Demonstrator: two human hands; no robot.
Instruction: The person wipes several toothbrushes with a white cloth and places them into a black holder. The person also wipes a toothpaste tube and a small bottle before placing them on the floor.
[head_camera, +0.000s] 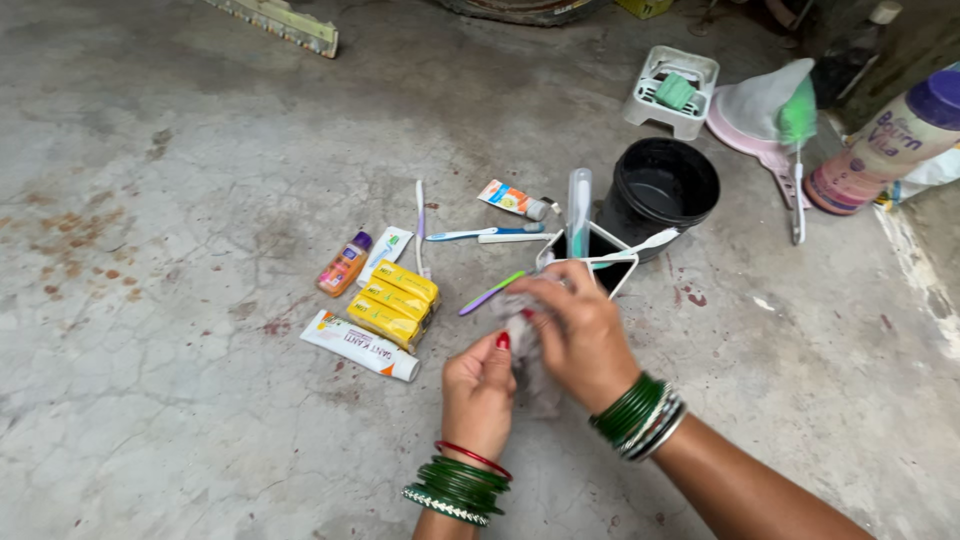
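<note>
1. Two hands meet low in the middle of the view: the left hand (478, 392) and the right hand (580, 335) both pinch a crumpled grey-white cloth (522, 345), which hangs between them, blurred.
2. The right hand sits higher and farther out, its fingers closed over the cloth's top; the left grips the lower part from below, so the cloth runs roughly up and down between them.
3. Just beyond the right hand stands a small white-rimmed holder (600, 262) with a clear toothbrush case (579, 210) upright in it; it lies up and slightly right of the cloth, nearer the right hand.
4. A purple-and-green toothbrush (490, 294) lies on the floor (180, 420) just left of the right hand, slanting toward it.
5. Farther left lie yellow boxes (398, 300) and a white toothpaste tube (360, 345); a black bucket (660, 190) stands beyond the holder.
</note>
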